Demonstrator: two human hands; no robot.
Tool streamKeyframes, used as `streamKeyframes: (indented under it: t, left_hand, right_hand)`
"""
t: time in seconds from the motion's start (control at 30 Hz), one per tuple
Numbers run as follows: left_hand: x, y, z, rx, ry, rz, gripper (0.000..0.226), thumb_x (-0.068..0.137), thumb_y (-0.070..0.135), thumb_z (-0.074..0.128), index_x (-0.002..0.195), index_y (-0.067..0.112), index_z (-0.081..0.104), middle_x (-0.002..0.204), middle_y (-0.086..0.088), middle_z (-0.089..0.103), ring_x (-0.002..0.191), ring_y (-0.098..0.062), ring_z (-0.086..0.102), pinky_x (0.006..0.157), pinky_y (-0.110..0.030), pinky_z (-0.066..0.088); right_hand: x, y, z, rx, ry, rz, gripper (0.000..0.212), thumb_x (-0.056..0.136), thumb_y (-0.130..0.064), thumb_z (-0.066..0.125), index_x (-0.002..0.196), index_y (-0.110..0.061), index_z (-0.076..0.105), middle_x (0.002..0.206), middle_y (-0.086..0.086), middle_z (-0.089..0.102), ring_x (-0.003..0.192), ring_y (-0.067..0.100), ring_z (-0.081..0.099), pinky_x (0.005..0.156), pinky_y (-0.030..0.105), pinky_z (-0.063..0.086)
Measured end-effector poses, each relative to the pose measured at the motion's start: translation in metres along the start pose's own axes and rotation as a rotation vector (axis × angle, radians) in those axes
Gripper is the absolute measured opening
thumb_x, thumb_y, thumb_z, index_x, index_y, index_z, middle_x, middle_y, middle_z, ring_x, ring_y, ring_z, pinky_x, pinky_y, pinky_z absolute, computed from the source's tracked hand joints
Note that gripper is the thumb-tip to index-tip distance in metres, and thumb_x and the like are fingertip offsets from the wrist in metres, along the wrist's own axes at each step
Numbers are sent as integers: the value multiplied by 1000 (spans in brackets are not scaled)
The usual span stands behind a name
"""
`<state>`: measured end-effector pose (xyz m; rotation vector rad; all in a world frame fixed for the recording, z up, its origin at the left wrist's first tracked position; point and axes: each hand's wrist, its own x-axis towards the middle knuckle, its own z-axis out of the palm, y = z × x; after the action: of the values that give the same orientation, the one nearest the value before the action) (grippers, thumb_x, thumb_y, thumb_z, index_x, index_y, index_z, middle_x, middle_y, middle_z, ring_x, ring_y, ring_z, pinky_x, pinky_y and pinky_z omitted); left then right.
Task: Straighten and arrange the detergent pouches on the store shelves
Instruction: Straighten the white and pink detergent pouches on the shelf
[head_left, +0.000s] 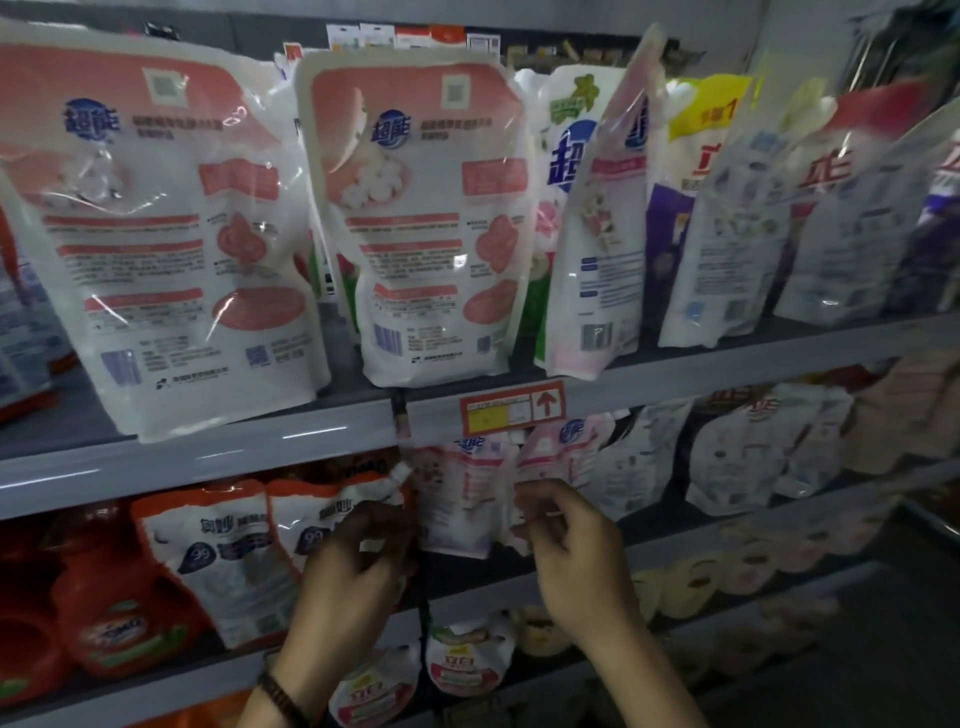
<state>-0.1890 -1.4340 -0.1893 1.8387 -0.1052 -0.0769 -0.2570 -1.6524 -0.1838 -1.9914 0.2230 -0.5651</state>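
My right hand (571, 545) pinches the right edge of a small pink-and-white soft plastic detergent pouch (457, 499), which stands upright on the middle grey metal shelf (675, 540), between my hands. My left hand (353, 566) curls at its left edge; blur hides whether it grips. The pouch is glossy, pink bands on white, with a blue logo on top. At 9 o'clock stand orange-and-white spouted pouches (228, 551); at 12 o'clock, large white-and-pink pouches (415, 218).
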Motion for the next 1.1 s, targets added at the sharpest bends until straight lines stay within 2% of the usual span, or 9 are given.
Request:
streamKeyframes:
  t: [0.07, 0.13, 0.2, 0.4, 0.6, 0.67, 0.87, 1.0, 1.1]
  left_hand:
    - [-4, 0, 11, 31, -18, -17, 16, 102, 22, 67, 98, 35, 74, 99, 6, 78, 83, -16, 77, 72, -42, 65]
    - [-10, -1, 19, 99, -41, -1, 15, 101, 30, 65, 100, 44, 72, 98, 11, 77, 87, -15, 77, 79, -47, 64]
    - [-16, 1, 25, 152, -68, 10, 18, 102, 30, 63, 98, 46, 69, 93, 16, 75, 87, -15, 76, 78, -47, 63]
    - [-20, 10, 38, 183, -160, 54, 8, 101, 26, 68, 100, 32, 73, 90, 12, 76, 83, -11, 74, 80, -49, 61]
    - [-2, 19, 55, 230, -209, 171, 8, 103, 31, 66, 101, 38, 69, 99, 15, 74, 82, -3, 73, 73, -37, 62]
    - [9, 19, 57, 216, -226, 172, 7, 103, 34, 65, 104, 40, 69, 107, 16, 73, 84, -7, 75, 74, -41, 64]
    - [39, 18, 62, 242, -235, 238, 11, 100, 28, 71, 103, 38, 69, 113, 17, 71, 99, -15, 74, 87, -44, 63]
    - [50, 23, 81, 295, -234, 259, 18, 100, 31, 71, 116, 37, 64, 119, 12, 71, 102, -19, 75, 94, -49, 61]
    - [56, 29, 100, 421, -163, 310, 33, 101, 32, 70, 132, 26, 65, 131, 2, 70, 116, -23, 69, 105, -39, 53]
  right_hand:
    - [-3, 10, -10, -3, -13, 40, 34, 104, -14, 64, 100, -48, 67, 100, -24, 74, 93, -1, 72, 79, 25, 61]
    - [-7, 19, -18, 4, -28, 93, 24, 103, -19, 66, 103, -43, 69, 100, -21, 75, 95, -3, 71, 80, 21, 59]
    - [-12, 28, -25, 19, -22, 144, 21, 102, -19, 68, 102, -39, 71, 100, -17, 76, 96, -5, 70, 82, 20, 58]
    - [-28, 34, -46, 8, 52, 246, 18, 102, -25, 69, 99, -43, 70, 99, -23, 75, 97, -7, 68, 78, 10, 51]
    - [-42, 35, -64, 6, 129, 292, 17, 103, -23, 67, 105, -39, 74, 98, -22, 77, 95, 3, 73, 87, 35, 61]
    - [-44, 36, -69, -9, 158, 306, 19, 105, -22, 64, 107, -38, 74, 100, -20, 77, 97, 7, 74, 89, 40, 62]
    - [-50, 47, -75, 41, 217, 341, 18, 102, -25, 67, 108, -41, 74, 100, -16, 77, 96, 14, 75, 88, 48, 63]
    - [-49, 55, -75, 46, 183, 379, 21, 105, -23, 63, 105, -42, 73, 99, -14, 77, 91, 12, 76, 86, 50, 64]
    - [-43, 58, -78, 59, 126, 393, 24, 107, -23, 58, 106, -42, 73, 101, -15, 78, 90, 9, 77, 88, 50, 63]
